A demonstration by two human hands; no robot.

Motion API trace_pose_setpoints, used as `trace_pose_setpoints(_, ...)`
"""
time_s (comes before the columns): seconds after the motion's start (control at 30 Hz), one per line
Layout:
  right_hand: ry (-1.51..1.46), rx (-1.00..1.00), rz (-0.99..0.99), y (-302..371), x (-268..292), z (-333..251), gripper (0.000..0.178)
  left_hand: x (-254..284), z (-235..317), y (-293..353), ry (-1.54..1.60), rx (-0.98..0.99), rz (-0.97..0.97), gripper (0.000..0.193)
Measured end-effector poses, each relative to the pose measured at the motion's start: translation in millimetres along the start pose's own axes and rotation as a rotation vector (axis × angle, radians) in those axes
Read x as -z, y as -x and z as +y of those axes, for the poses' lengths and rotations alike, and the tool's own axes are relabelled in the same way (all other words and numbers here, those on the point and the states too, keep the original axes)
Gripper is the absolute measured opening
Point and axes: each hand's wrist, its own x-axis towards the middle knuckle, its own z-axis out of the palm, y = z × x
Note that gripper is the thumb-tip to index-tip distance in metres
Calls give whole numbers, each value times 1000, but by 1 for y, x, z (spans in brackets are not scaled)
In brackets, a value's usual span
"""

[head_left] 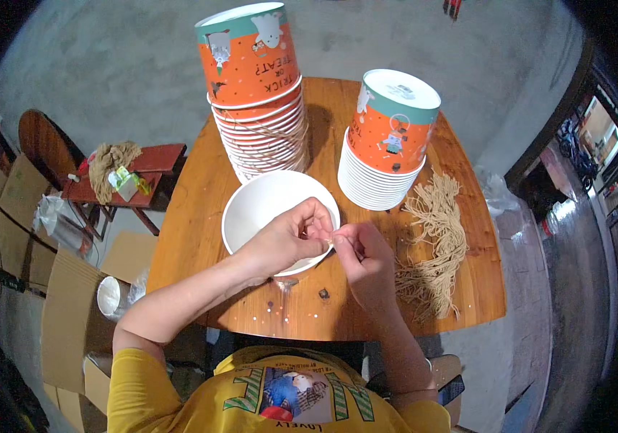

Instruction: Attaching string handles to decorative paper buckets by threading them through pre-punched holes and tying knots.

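Observation:
A white-lined round paper bucket (pixel 251 206) stands mouth up on the wooden table in front of me. My left hand (pixel 287 238) reaches over its opening, with the fingers curled and pinched near the right side of the rim. Just outside that rim my right hand (pixel 365 263) is closed too, thumb against forefinger. The fingertips of both hands nearly meet there. Something small and pale shows between them, too small to name. Right of my right hand lies a bundle of tan cords (pixel 442 245).
Upside-down stacks of orange-and-green paper buckets, a tall one (pixel 258 133) with cords draped around it and a shorter one (pixel 388 137), stand behind on the wooden table (pixel 186 231). White specks lie near its front edge. A red bench (pixel 154 159) and cardboard (pixel 71 317) are at left.

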Motion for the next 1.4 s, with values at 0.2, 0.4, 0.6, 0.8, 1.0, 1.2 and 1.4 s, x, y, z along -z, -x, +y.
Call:
trace_pose_setpoints(0.2,-66,15,13,1,-1,-1,13,2,-1,-4,152,107,9,23)
trace_pose_setpoints(0.4,95,175,34,1,2,4,20,6,-2,-8,287,179,-23,34)
trace_pose_setpoints(0.6,225,279,-7,0,10,3,23,4,1,-6,267,213,-2,38)
trace_pose_setpoints(0.8,221,316,5,-2,12,0,15,0,1,-4,108,155,24,39)
trace_pose_setpoints(1.0,174,274,21,-2,9,2,11,-5,1,-3,-18,112,39,35)
trace_pose_setpoints(1.2,-96,2,-45,-1,4,10,11,-7,1,-1,-124,72,54,27)
trace_pose_setpoints(1.4,-376,-227,-27,2,-2,22,6,-8,2,-1,-173,81,64,21)
